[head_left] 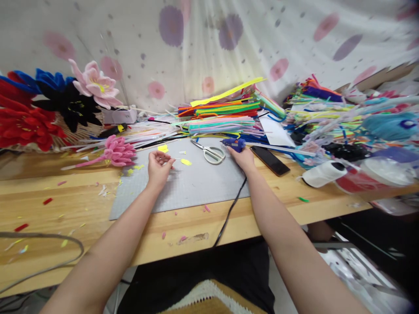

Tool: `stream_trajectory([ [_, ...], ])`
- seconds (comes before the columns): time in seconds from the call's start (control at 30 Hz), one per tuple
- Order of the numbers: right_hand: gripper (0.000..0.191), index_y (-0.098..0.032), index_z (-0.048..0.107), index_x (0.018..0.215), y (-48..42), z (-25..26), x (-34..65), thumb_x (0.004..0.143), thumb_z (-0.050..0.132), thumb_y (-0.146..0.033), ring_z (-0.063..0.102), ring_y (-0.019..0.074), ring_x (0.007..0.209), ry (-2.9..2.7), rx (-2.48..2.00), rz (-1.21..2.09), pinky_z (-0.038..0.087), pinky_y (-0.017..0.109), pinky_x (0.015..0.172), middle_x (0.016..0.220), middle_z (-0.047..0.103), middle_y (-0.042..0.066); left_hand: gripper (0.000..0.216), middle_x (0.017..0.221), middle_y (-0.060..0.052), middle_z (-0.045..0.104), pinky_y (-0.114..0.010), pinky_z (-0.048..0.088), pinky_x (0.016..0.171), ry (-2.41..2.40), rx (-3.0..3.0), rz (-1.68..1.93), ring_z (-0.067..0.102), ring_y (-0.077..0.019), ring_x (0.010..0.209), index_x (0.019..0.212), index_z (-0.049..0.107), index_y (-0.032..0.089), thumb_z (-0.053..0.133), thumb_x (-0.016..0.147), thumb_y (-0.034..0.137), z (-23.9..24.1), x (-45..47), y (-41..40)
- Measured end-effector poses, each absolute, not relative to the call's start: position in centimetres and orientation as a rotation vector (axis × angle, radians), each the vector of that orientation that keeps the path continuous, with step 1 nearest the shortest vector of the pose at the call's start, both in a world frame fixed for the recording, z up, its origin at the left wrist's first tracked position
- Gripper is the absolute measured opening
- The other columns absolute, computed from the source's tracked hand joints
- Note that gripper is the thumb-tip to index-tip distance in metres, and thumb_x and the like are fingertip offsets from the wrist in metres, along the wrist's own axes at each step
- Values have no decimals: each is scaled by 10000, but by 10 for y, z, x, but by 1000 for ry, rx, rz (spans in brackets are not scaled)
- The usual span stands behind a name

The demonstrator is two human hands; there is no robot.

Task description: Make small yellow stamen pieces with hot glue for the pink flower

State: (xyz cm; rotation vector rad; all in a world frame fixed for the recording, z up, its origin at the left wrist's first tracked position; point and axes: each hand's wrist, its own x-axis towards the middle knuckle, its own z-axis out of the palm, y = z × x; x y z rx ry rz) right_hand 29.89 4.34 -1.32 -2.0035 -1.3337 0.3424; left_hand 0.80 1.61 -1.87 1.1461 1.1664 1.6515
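My right hand is closed round a blue glue gun, which points left over the grey cutting mat. A black cord runs from near that hand over the table edge. My left hand hovers above the mat with thumb and fingers pinched together; something thin and pale seems to stick out at the fingertips, too small to name. Just right of it lies a yellow petal-shaped piece, and behind it another yellow piece. Scissors with pale handles lie between my hands.
A pink fuzzy flower lies at the left, before a basket of red, black and pink flowers. Pipe cleaner bundles line the back. On the right are a phone and a white thread spool. Scraps dot the wooden table.
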Motion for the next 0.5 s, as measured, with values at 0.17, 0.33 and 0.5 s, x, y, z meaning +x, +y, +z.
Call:
stream_trajectory([
  [0.17,564,-128,634,1016,44,-12,296,689,555,-580,609,280,952,-1432,-2100,370,452,375,805,976,660,161,464,757,34,518,-182,463,456,1187,1162,1659,553,-80,606,840,352,218,694,526,227,-21,7,17],
  [0.33,606,-140,600,1014,25,8,303,601,643,-582,566,278,994,-1587,-2176,217,438,363,806,1050,619,158,448,763,29,518,-178,468,458,1205,1181,1667,552,-78,615,842,357,218,684,538,218,-21,7,17],
  [0.5,471,-179,592,790,4,35,310,529,705,-554,588,234,776,-1689,-2412,300,421,319,656,828,640,92,443,756,33,517,-177,482,458,1282,1164,1685,543,-77,622,845,362,212,683,541,190,-21,5,17],
])
